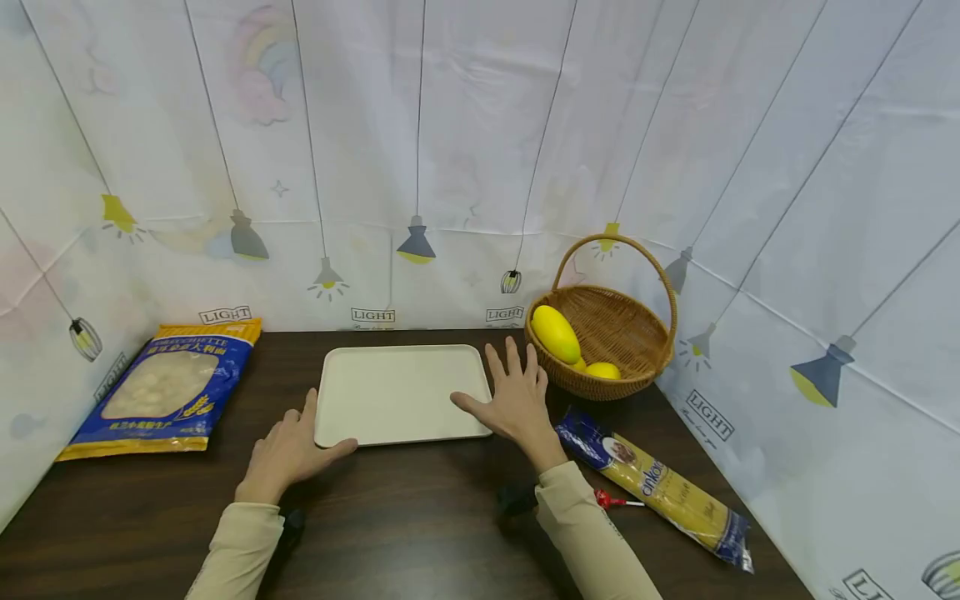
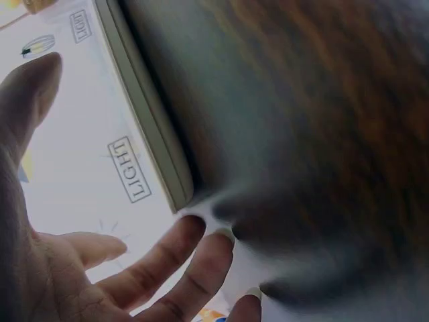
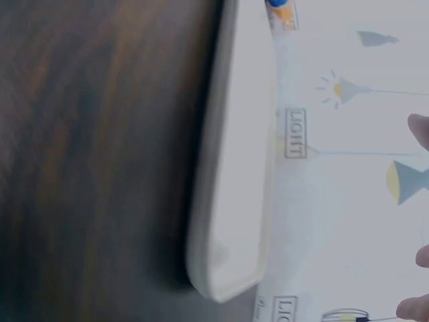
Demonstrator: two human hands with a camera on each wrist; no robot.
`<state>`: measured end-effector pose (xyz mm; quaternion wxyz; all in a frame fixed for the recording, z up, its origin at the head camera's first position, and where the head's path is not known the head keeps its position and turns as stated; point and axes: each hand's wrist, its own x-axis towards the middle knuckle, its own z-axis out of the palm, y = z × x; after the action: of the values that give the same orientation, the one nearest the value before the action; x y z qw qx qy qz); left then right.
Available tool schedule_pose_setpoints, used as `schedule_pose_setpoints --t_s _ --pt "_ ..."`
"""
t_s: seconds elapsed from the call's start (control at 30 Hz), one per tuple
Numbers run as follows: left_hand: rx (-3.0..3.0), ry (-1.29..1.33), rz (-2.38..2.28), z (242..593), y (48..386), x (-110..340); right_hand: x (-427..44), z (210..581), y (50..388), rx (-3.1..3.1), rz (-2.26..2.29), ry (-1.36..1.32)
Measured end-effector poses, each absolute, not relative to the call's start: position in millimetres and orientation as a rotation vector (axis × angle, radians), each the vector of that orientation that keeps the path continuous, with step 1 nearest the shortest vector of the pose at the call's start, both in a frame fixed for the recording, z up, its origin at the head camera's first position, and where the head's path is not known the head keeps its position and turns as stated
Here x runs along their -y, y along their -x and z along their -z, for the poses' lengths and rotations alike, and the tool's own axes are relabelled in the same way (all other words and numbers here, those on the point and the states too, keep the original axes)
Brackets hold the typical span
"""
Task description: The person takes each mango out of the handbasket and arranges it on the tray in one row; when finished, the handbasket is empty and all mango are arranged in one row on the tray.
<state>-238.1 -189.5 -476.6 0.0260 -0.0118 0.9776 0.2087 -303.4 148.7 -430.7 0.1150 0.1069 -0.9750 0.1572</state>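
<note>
A white rectangular tray (image 1: 401,396) lies flat on the dark table. My left hand (image 1: 288,450) is by its left edge, fingers extended and thumb spread toward the near left corner. In the left wrist view the fingertips are close to a corner of the tray (image 2: 151,121); whether they touch it I cannot tell. Over the tray's right end my right hand (image 1: 517,400) is spread wide and holds nothing. Only a few fingertips (image 3: 419,129) show in the right wrist view, apart from the tray (image 3: 238,168).
At the back right stands a wicker basket (image 1: 611,312) with yellow fruit (image 1: 556,333) inside. A pasta packet (image 1: 660,487) lies to the right, beside a small red-headed stick (image 1: 609,500). On the left is a blue and yellow orecchiette bag (image 1: 161,387). Patterned sheeting closes off the back and sides.
</note>
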Motion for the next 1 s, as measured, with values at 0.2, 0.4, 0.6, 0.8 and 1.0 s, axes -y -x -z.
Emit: schedule_pose_setpoints --t_s 0.2,0.4,0.6,0.8,1.0 --pt "-2.945 0.017 -0.697 483 241 197 -164 410 318 2.838 -0.431 -0.274" --pt "-2.907 -0.004 -0.713 487 246 200 -186 393 337 2.824 -0.397 -0.215" --pt "-2.903 0.011 -0.685 487 247 200 -209 385 354 2.841 -0.408 -0.172" --pt "-2.9 0.043 -0.686 486 247 198 -229 381 370 2.874 -0.422 -0.115" --pt "-2.887 0.058 -0.699 486 246 197 -244 376 384 2.943 -0.433 -0.077"
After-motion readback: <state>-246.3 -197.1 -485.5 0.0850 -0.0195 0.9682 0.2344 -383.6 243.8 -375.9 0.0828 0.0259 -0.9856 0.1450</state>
